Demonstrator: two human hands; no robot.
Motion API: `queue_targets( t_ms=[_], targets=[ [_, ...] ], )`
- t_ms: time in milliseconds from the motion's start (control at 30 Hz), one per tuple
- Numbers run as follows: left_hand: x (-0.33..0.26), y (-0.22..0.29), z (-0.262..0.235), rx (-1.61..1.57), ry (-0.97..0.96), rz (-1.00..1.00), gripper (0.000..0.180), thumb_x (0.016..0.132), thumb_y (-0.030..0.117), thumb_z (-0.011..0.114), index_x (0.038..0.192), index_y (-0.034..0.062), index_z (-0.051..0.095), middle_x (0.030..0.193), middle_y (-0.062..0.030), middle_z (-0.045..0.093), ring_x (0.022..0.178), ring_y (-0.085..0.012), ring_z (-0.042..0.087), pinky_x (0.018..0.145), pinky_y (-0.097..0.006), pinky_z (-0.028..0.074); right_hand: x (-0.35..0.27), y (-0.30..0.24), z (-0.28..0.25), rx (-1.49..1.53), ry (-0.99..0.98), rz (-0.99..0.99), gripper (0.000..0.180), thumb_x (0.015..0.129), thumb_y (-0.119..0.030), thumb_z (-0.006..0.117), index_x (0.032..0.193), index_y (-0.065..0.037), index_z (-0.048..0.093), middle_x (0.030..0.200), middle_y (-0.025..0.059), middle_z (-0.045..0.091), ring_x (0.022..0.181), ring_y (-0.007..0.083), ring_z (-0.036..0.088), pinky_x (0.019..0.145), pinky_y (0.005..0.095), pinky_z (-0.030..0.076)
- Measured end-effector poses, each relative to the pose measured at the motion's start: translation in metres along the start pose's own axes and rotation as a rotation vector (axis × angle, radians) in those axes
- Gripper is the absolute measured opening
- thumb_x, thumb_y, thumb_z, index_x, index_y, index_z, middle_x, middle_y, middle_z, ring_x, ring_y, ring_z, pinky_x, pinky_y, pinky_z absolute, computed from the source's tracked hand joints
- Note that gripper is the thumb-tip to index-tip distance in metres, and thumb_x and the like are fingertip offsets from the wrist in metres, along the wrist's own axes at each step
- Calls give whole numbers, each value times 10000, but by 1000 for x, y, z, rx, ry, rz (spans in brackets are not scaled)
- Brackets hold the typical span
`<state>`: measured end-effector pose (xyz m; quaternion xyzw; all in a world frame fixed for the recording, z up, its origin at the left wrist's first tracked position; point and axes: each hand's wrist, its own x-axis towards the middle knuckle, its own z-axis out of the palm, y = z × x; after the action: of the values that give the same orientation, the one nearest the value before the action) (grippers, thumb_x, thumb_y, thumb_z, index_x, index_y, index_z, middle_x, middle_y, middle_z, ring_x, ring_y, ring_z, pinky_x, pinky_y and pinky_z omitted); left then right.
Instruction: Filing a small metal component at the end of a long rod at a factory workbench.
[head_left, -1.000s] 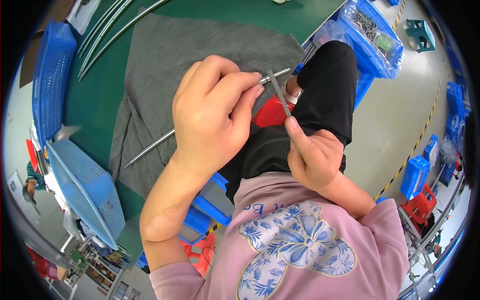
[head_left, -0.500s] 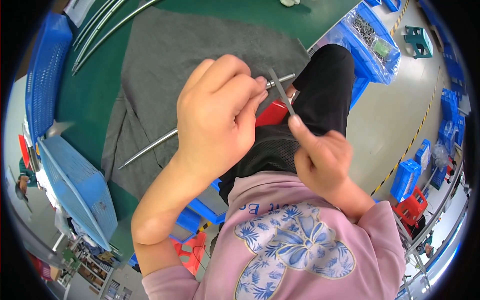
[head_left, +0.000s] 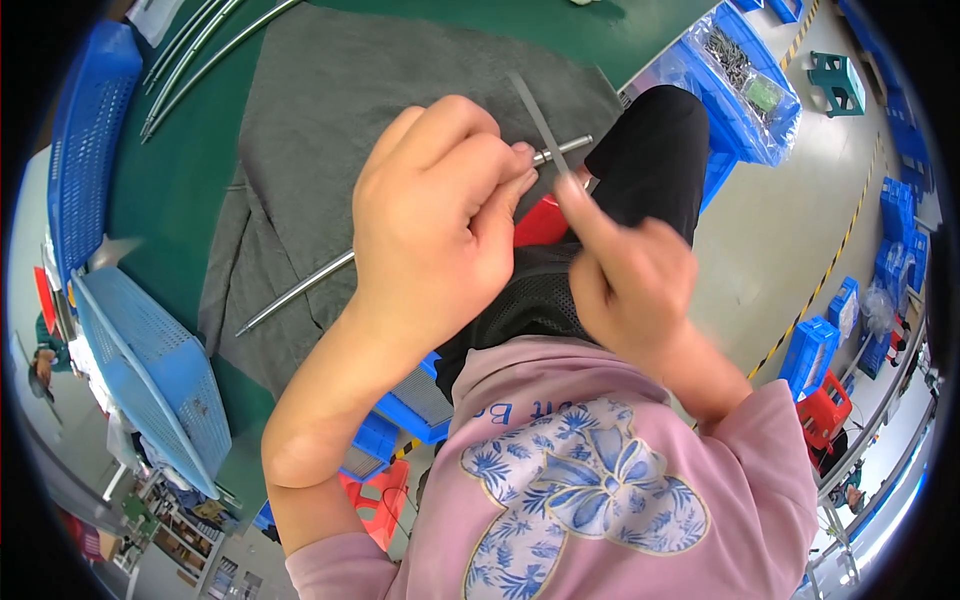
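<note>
My left hand (head_left: 435, 205) is closed round a thin silver metal rod (head_left: 297, 291), which slants over the grey cloth (head_left: 330, 120) and sticks out on both sides of the fist. In my right hand (head_left: 635, 275) is a flat, narrow grey file (head_left: 538, 112), the forefinger stretched along it. The file crosses the rod near its right end, just beyond my left fingertips. Whether the two touch is hard to tell. My right fingers hide the file's near end.
Several curved metal tubes (head_left: 190, 60) lie on the green table (head_left: 185, 200) at the far left. Blue baskets (head_left: 150, 370) line its left edge. A blue bin (head_left: 745, 85) of small metal parts stands at the right, with a green stool (head_left: 838, 84) beyond.
My right hand has pushed the file up and to the left across the rod, so more of it sticks out past the rod. My left hand keeps its grip almost in place.
</note>
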<state>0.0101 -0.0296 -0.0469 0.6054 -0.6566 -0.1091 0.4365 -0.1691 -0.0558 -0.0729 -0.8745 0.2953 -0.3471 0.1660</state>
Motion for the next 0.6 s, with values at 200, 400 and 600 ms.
queue_targets(
  t_ms=[200, 400, 600],
  targets=[
    [1, 0, 0, 17, -24, 26, 137, 648, -44, 702, 721, 25, 609, 732, -58, 539, 644, -250, 514, 557, -341, 417, 18, 2, 4, 76, 50, -17, 502, 605, 121, 581, 1080, 1, 689, 658, 40, 626, 409, 164, 382, 431, 296, 347],
    [3, 3, 2, -11, -27, 0, 139, 649, -41, 699, 703, 26, 591, 729, -62, 532, 642, -255, 509, 555, -346, 413, -19, 1, -2, 8, 12, 20, 576, 557, 68, 599, 1121, -19, 676, 483, -28, 450, 374, 132, 410, 411, 272, 321],
    [0, 1, 0, -4, -10, -11, 149, 647, -52, 701, 700, 23, 584, 709, -62, 521, 633, -250, 502, 552, -345, 406, -3, -3, 4, 2, 23, 40, 588, 641, 70, 589, 1211, -66, 627, 629, -32, 637, 442, 146, 522, 444, 283, 393]
  ],
)
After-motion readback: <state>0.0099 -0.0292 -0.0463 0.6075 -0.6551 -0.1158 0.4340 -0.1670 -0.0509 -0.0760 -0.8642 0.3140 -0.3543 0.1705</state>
